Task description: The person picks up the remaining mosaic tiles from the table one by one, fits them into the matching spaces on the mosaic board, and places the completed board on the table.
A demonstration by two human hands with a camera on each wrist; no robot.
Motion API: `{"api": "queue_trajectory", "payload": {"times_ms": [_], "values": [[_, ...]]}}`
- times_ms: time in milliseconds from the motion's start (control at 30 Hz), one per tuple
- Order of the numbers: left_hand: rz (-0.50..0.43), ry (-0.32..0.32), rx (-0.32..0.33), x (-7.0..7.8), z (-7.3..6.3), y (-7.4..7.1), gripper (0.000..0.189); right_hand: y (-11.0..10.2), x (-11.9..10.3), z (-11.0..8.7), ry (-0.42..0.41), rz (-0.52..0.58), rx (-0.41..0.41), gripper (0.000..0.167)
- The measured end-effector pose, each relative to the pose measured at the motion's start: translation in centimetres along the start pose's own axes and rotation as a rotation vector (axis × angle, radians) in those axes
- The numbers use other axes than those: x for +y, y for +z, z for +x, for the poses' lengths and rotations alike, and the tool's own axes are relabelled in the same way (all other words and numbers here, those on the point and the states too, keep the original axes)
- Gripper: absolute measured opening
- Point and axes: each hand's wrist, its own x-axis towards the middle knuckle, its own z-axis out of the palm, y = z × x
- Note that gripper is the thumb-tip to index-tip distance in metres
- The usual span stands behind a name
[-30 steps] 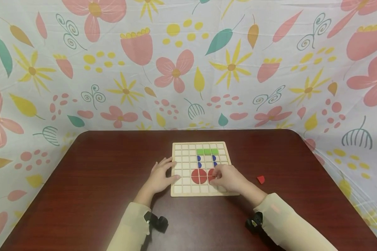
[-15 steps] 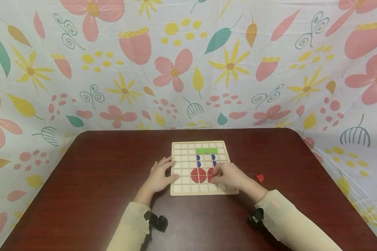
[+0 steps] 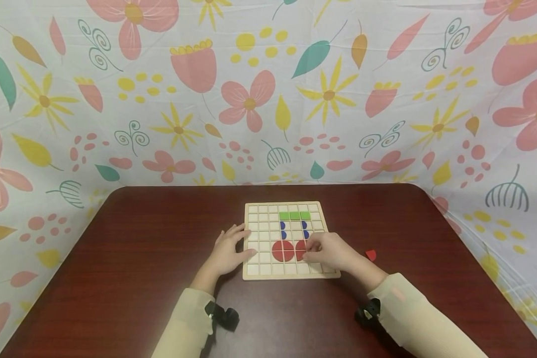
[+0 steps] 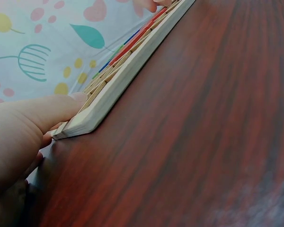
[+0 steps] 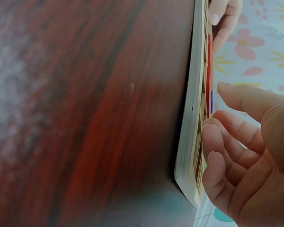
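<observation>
A square wooden grid board (image 3: 259,277) lies on the table. Green squares (image 3: 295,216), blue half-circles (image 3: 283,234) and a red circle made of quarter pieces (image 3: 283,251) fill some of its cells. My left hand (image 3: 227,251) rests on the board's left edge, fingers spread, thumb on top of the frame. Over the board's right part, my right hand (image 3: 328,252) touches a second red round shape (image 3: 300,250), whose right side it hides. In the right wrist view, a gap shows between the right thumb (image 5: 239,98) and index finger, with no piece visible there.
One loose red quarter piece (image 3: 371,255) lies on the dark brown table (image 3: 161,223), right of the board. A white cloth with printed flowers (image 3: 250,99) hangs behind and beside the table. Each wrist wears a black camera strap (image 3: 223,316).
My right hand has shifted slightly to the right over the second red shape. The left hand, the board and the loose red quarter piece stay in place.
</observation>
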Motion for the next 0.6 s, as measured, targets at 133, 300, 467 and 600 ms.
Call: {"api": "queue_trajectory", "payload": {"times_ms": [133,300,467,600], "values": [[0.001,0.001,-0.002,0.0,0.02,0.0,0.056,-0.18,0.3,-0.29,-0.009,0.014,0.015,0.013],[0.002,-0.001,-0.004,0.03,0.01,-0.1,0.057,-0.32,0.67,-0.63,-0.01,0.01,0.044,0.011],[0.006,-0.001,-0.006,-0.03,-0.01,-0.14,0.056,-0.08,0.52,-0.58,-0.049,0.004,0.032,0.007],[0.004,0.001,-0.012,0.04,-0.03,-0.1,0.057,0.34,0.15,-0.33,-0.08,-0.041,0.004,0.012]]}}
